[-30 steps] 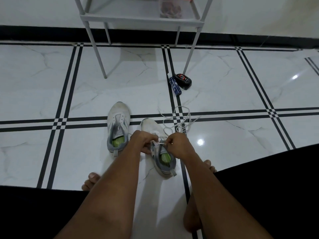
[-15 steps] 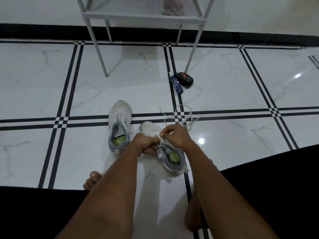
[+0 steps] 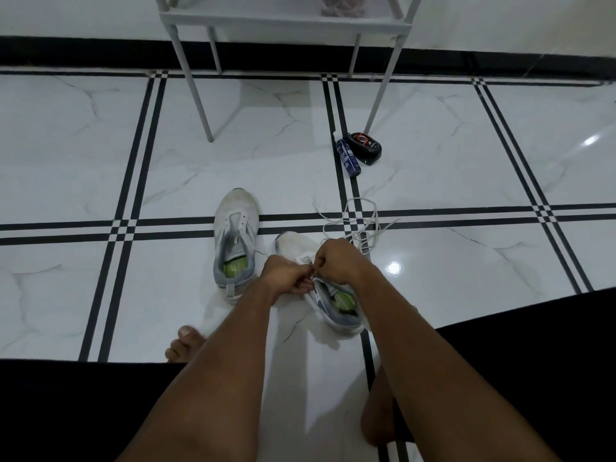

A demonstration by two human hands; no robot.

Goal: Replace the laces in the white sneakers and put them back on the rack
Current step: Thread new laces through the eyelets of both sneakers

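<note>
Clearly the lacing step is in hand: at frame centre the left hand [image 3: 287, 275] and right hand [image 3: 336, 260] meet, fingers curled and pinching a lace [image 3: 361, 225] at the eyelets of the right-side sneaker [image 3: 336, 303], its loose length trailing on the floor [image 3: 100, 145] just above. The other sneaker [image 3: 236, 241] stands just left of them, seemingly unlaced, and the rack [image 3: 283, 21] sits at top centre. Next, I judge, comes drawing the lace through and crossing to the following eyelet, which needs even tension.
</note>
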